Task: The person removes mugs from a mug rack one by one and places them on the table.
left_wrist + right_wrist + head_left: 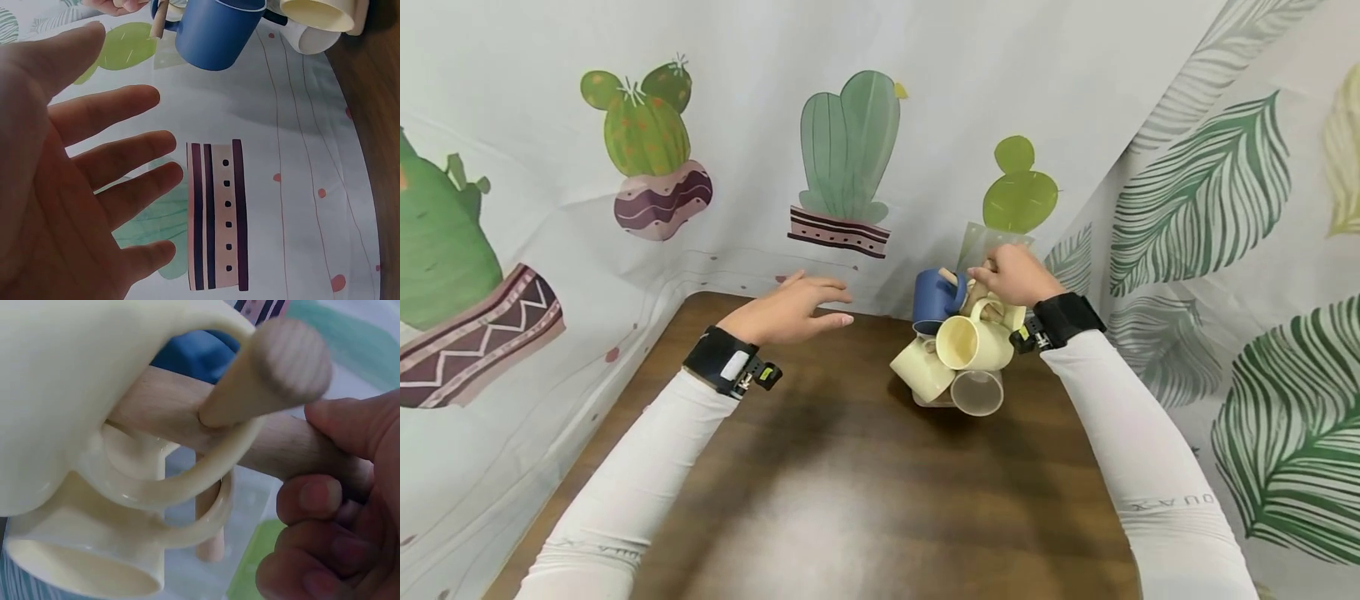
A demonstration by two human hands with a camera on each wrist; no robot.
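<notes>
My right hand (1017, 275) grips the top of the wooden post (284, 447) of a mug tree. Its thumb and curled fingers wrap the post's end in the right wrist view. A cream mug (992, 346) hangs by its handle on a wooden peg (250, 381), facing me. Left of the post hangs a blue mug (934, 298); below it is another cream mug (919, 368), tilted. A whitish mug (977, 393) sits lowest, mouth towards me. Another cream mug (87, 550) is partly hidden behind. My left hand (797, 310) hovers left of the mugs, fingers spread, holding nothing.
The mug tree stands near the back right of a dark brown wooden table (850, 467). Behind it rises a white cloth (745, 125) printed with cacti, and a leaf-printed cloth (1210, 333) hangs along the right side.
</notes>
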